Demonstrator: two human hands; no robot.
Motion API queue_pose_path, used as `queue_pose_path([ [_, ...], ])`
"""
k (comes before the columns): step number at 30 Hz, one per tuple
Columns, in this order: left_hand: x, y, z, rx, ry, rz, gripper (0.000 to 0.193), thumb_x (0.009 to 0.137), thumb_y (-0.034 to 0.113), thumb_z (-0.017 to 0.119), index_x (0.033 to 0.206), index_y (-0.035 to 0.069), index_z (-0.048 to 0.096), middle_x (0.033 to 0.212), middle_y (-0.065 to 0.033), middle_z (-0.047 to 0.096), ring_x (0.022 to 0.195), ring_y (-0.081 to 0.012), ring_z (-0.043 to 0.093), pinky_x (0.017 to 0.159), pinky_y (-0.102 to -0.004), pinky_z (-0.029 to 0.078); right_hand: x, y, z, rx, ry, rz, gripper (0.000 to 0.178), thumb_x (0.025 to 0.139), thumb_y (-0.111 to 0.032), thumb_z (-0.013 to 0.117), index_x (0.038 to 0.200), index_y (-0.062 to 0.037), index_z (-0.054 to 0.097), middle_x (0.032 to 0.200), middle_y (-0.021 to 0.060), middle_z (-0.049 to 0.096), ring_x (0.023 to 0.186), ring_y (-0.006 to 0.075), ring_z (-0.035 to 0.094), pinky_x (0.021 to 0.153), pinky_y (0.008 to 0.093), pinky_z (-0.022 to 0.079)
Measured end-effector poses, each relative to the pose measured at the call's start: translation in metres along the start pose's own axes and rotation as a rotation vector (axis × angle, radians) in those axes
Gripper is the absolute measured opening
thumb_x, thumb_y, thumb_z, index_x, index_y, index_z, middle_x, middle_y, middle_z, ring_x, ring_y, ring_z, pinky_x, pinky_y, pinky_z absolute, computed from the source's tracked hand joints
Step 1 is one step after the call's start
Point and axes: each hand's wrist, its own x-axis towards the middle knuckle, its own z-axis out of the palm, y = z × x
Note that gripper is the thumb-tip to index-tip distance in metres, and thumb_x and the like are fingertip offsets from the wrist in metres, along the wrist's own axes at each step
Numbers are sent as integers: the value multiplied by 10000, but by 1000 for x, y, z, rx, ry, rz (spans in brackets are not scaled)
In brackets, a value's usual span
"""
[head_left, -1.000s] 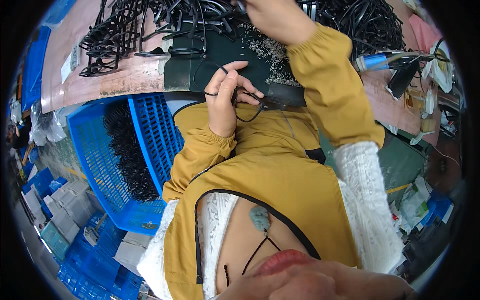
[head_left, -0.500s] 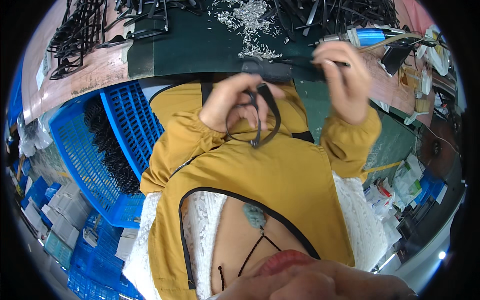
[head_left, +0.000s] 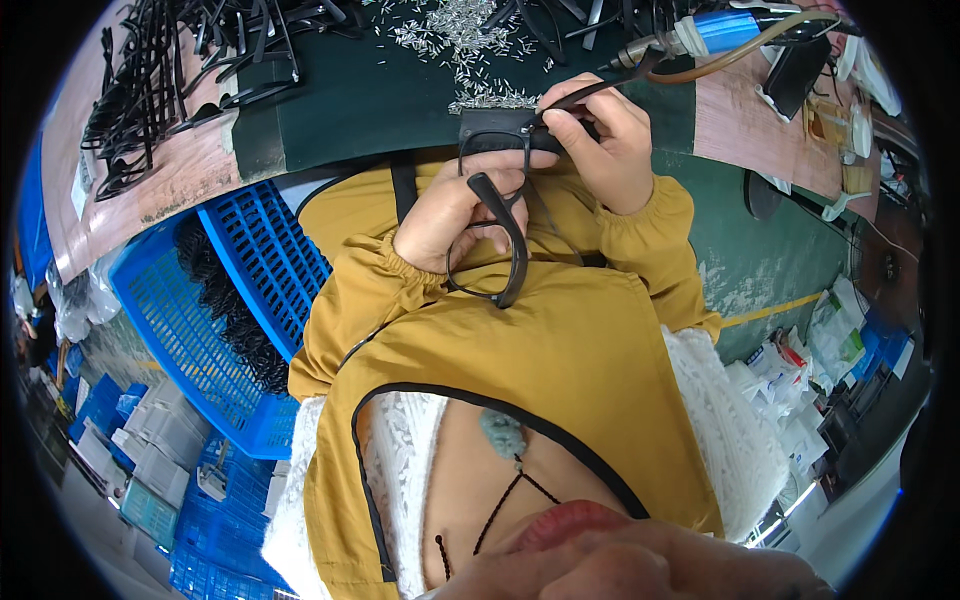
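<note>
A black eyeglass frame (head_left: 519, 262) is gripped in my left hand (head_left: 445, 215) above my lap, close to the table's front edge. One of its temples curves down toward my apron, and its rims show around my fingers. My right hand (head_left: 612, 150) is closed with thumb and forefinger on a loose-looking dark temple (head_left: 628, 78). The inner end of that temple meets the upper corner of the frame, though whether it is joined there I cannot tell. A small black block (head_left: 484, 122) sits at the table edge behind the frame, partly covered by it.
Small silvery pins or screws (head_left: 455, 45) are heaped on the dark mat (head_left: 335, 115). A blue powered screwdriver (head_left: 715, 35) lies at the right. Black eyeglass frames (head_left: 140, 115) pile up at the left. Blue baskets (head_left: 150, 290) with dark pieces stand by my left side.
My right hand has moved left to the frame, bringing a temple against its corner. My left hand has turned the frame so that a rim now points up.
</note>
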Motion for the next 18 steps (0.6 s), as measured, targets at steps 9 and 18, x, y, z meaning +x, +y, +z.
queue_pose_path([
  [9,-1,5,7,-14,33,-2,387,1015,141,486,1316,-54,632,693,-117,685,575,-188,681,504,-228,469,10,5,2,-243,-103,-305,105,872,-15,718,972,18,707,936,139,678,755,288,674,657,315,564],
  [18,-10,19,-2,13,-16,81,430,1013,189,511,1355,-59,592,722,-111,688,600,-179,686,508,-225,507,-9,-9,-13,-321,25,-252,150,906,-19,723,1054,-3,724,996,135,707,828,236,699,738,281,558],
])
